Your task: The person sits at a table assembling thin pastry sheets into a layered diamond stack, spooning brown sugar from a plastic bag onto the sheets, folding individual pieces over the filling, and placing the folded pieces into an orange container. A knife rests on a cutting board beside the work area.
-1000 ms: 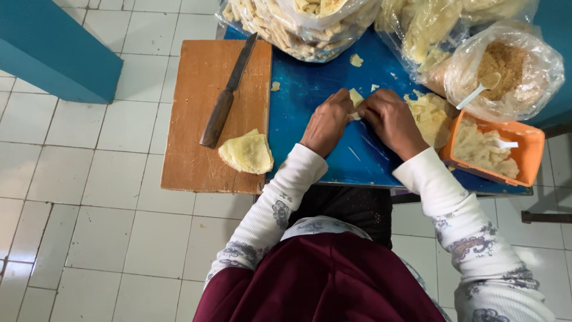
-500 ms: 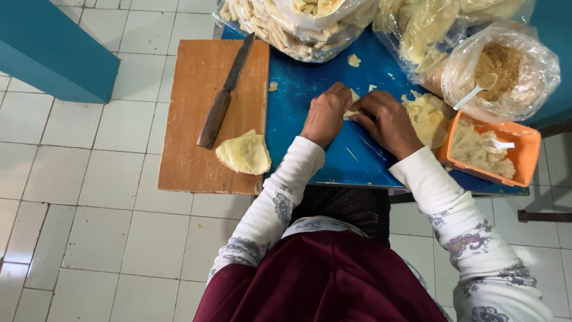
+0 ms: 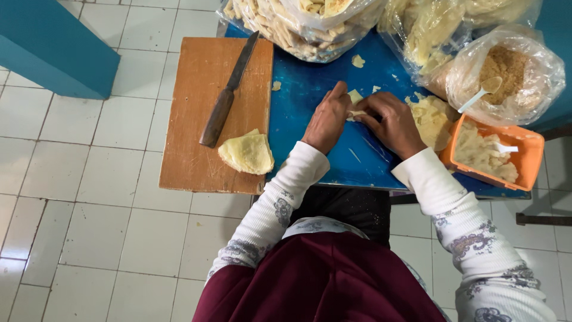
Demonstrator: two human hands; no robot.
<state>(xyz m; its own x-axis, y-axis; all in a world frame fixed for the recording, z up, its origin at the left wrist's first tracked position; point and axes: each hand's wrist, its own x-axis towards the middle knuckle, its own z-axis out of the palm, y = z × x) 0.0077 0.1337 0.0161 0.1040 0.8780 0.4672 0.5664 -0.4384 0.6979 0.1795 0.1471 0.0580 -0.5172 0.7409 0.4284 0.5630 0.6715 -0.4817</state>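
Both hands have shifted slightly. Left hand (image 3: 326, 121) and right hand (image 3: 390, 122) meet over a pale dough piece (image 3: 356, 105) on the blue table (image 3: 310, 89), fingers pinching it. Folds are best pressed evenly, edges kept aligned.

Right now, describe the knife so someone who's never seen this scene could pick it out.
Find the blue table; a wooden cutting board lies at its left end. The knife lies diagonally on that board, blade toward the food bags, above a folded pale dough sheet. It is the only dark, long, metal thing there, and neither hand touches it.
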